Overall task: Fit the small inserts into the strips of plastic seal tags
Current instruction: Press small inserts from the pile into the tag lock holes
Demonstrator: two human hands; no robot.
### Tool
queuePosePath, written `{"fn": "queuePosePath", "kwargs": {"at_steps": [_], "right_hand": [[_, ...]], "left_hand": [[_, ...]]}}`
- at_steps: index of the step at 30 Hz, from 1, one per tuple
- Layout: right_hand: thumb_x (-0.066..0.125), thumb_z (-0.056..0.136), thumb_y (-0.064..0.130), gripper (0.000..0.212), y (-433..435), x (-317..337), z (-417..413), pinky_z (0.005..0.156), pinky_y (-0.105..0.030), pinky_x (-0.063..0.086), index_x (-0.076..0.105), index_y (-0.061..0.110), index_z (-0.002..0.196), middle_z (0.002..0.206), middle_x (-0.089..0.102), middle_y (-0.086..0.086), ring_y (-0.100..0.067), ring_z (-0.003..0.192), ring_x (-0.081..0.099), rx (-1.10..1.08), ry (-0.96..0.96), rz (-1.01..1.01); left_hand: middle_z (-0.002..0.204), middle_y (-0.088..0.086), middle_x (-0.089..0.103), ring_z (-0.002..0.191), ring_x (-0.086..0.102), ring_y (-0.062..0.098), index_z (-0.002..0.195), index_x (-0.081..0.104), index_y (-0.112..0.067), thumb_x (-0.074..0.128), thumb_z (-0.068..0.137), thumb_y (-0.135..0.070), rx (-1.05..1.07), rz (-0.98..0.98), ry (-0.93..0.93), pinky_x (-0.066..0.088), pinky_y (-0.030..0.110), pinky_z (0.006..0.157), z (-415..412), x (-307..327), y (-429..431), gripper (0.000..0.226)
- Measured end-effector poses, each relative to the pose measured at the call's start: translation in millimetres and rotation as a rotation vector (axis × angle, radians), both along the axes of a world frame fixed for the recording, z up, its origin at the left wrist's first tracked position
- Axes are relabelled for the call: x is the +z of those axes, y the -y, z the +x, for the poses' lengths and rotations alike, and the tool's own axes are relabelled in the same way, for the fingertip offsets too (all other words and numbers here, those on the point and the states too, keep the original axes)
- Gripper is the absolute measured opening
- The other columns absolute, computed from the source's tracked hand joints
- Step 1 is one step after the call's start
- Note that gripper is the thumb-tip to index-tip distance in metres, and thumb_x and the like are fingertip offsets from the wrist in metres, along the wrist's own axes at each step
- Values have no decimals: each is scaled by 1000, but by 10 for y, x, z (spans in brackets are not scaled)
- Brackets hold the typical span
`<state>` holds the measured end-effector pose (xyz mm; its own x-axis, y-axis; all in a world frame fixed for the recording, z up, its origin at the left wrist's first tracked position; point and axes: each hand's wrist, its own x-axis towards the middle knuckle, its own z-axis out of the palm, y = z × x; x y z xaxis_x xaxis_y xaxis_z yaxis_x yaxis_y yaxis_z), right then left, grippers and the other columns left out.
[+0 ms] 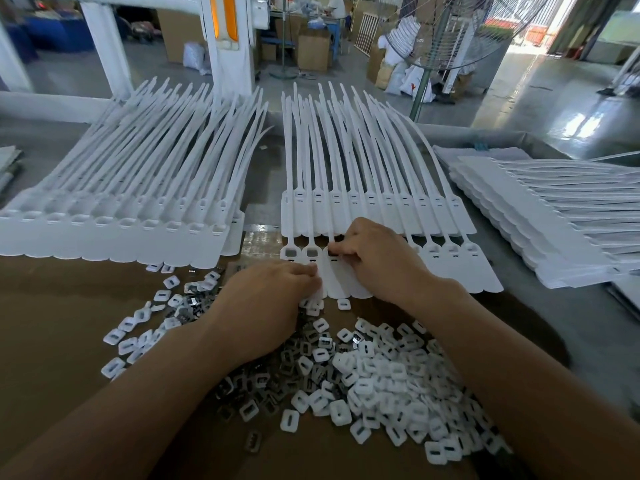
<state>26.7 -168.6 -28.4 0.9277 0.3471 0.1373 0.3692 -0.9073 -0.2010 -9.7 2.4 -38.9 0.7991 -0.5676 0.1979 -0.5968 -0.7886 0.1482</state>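
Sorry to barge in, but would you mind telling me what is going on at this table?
A person is fitting inserts into a strip of white seal tags. The right hand pinches a dark insert at the head of the third tag from the left; the two tags before it look already filled. The left hand rests on the strip's near edge, and whether it holds anything is hidden. A loose pile of inserts lies in front, with stacked strips on both sides.
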Motion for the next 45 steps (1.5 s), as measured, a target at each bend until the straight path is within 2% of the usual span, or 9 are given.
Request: {"fn": "queuePosePath", "kwargs": {"at_steps": [4, 8, 11, 15, 20, 24, 29, 34, 45], "right_hand": [[47, 93, 8, 29, 62, 98, 0, 82, -18, 39, 64, 12, 117, 114, 62, -3, -17, 107, 55, -27, -90, 150], [60, 88, 17, 19, 104, 258, -132, 69, -2, 39, 70, 24, 104, 94, 65, 16, 7, 84, 57, -22, -176, 338], [67, 83, 22, 12, 80, 338, -331, 64, -4, 43, 70, 32, 90, 79, 63, 23, 9, 76, 60, 90, -280, 336], [71, 78, 18, 9, -3, 349, -512, 65, -2, 41, 72, 23, 85, 70, 61, 23, 13, 70, 57, 219, -397, 294], [71, 79, 26, 16, -100, 303, -570, 69, -8, 41, 72, 21, 94, 88, 67, 13, 5, 72, 52, 242, -394, 106], [70, 79, 29, 19, -142, 289, -584, 68, -12, 40, 71, 21, 96, 92, 65, 15, 2, 76, 49, 210, -386, 49], [69, 79, 20, 8, -125, 309, -591, 66, -6, 39, 69, 18, 86, 68, 53, 20, 2, 66, 49, 215, -423, 124], [67, 81, 16, 14, -54, 318, -590, 65, -12, 42, 58, 25, 74, 68, 54, 15, 3, 63, 50, 181, -439, 229], [66, 82, 11, 18, 15, 269, -536, 59, -3, 42, 73, 20, 95, 61, 58, 24, 13, 62, 56, 125, -463, 392]], "left_hand": [[139, -13, 42, 127, 39, 8, 130, 48, -28, 44, 80, -3, 2, 4, 0, 34, 24, 101, -15, -1, -8, 56], [139, -15, 41, 126, 39, 7, 129, 48, -29, 44, 81, -4, 3, 8, 2, 33, 24, 102, -22, 7, -1, 54], [139, -15, 42, 125, 41, 6, 127, 50, -30, 43, 82, -4, -7, 11, 9, 32, 24, 102, -9, 30, 10, 53], [139, -18, 41, 123, 41, 3, 123, 52, -33, 43, 84, -9, -14, 17, -9, 33, 24, 102, 5, 26, 14, 47], [142, -18, 37, 128, 35, 3, 131, 46, -34, 44, 84, -10, 14, 19, -21, 26, 20, 103, 10, 22, 18, 53], [141, -18, 37, 127, 35, 2, 131, 45, -33, 44, 83, -8, 15, 17, -20, 26, 19, 103, 15, 16, 11, 54], [140, -18, 39, 126, 38, 3, 130, 48, -32, 44, 82, -7, 15, 6, -27, 30, 20, 101, 16, 23, 26, 54], [141, -19, 37, 127, 36, 3, 131, 46, -33, 41, 82, -6, 8, 4, -27, 30, 21, 103, 6, 4, 20, 56], [140, -17, 39, 125, 39, 3, 129, 48, -33, 44, 87, -15, 8, 27, -6, 33, 22, 100, 21, 12, 30, 46]]}}
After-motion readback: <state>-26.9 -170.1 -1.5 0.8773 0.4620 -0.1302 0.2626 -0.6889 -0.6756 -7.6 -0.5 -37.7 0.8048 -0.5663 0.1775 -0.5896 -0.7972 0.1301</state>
